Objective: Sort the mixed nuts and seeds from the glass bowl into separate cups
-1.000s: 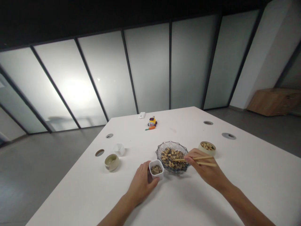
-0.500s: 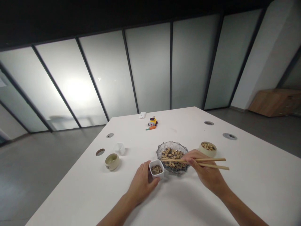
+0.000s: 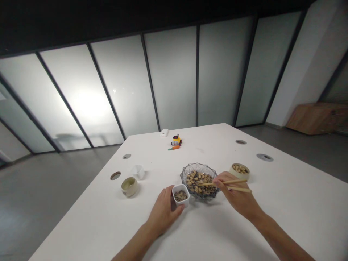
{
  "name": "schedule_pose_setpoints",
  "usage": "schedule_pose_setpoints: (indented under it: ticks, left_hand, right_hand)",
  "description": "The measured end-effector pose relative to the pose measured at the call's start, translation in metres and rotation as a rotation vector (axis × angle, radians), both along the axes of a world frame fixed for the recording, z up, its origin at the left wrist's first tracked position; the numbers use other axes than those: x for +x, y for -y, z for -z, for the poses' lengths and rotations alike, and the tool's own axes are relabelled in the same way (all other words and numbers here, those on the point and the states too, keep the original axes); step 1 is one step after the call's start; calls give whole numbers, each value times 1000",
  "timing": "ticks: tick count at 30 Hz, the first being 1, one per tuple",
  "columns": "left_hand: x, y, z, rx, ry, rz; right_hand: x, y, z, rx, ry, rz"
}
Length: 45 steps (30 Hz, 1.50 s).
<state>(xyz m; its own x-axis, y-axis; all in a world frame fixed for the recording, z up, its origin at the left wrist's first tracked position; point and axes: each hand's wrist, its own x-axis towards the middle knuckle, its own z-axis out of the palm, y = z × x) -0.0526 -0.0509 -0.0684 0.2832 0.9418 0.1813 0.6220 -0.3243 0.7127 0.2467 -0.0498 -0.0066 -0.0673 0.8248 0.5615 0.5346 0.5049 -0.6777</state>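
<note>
My left hand (image 3: 165, 210) is closed around a small white square cup (image 3: 185, 204), which has sunflower seeds (image 3: 180, 196) inside. Pinched in my right hand (image 3: 236, 197) is a pair of wooden chopsticks (image 3: 236, 182). Their tips reach into a clear glass bowl (image 3: 185, 170) with a scalloped rim. A mix of pistachios (image 3: 199, 176) and dark striped seeds fills that bowl. Just behind my right hand stands a beige cup (image 3: 246, 175) with pale nuts in it, partly hidden by the hand. I cannot tell whether the tips grip a seed.
To the left are a green-beige cup (image 3: 129, 187) and a white cup (image 3: 137, 172). Farther back lie an orange toy carrot (image 3: 175, 147), a yellow toy car (image 3: 176, 140) and a white device (image 3: 164, 132). The white table (image 3: 217, 232) has several round cable holes.
The chopsticks' tips have moved right, from the white cup's edge to over the middle of the glass bowl. My left hand and its cup have stayed in place.
</note>
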Motion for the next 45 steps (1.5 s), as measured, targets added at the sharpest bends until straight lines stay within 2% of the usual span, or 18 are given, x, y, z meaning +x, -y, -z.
schedule_pose_setpoints:
  ticks: [6, 18, 25, 29, 35, 38, 41, 45]
  left_hand:
    - [0, 1, -2, 4, -1, 2]
    - [1, 1, -1, 18, 2, 3]
    - [1, 1, -4, 4, -3, -4]
    - [1, 2, -5, -1, 5, 0]
    - [1, 1, -3, -1, -2, -1]
    - [0, 1, -1, 0, -10, -1]
    - [0, 1, -1, 4, -10, 2]
    - [-1, 2, -2, 2, -9, -1]
  right_hand:
    - [0, 1, 3, -65, 10, -62]
    - [4, -1, 5, -41, -9, -23]
    - [1, 2, 4, -69, 4, -85]
    - [2, 2, 3, -36, 8, -83]
    - [3, 4, -1, 119, -88, 58]
    - [-2, 8, -6, 157, -146, 45]
    - [-2, 10, -9, 178, -125, 3]
    - [8, 5, -9, 174, -30, 43]
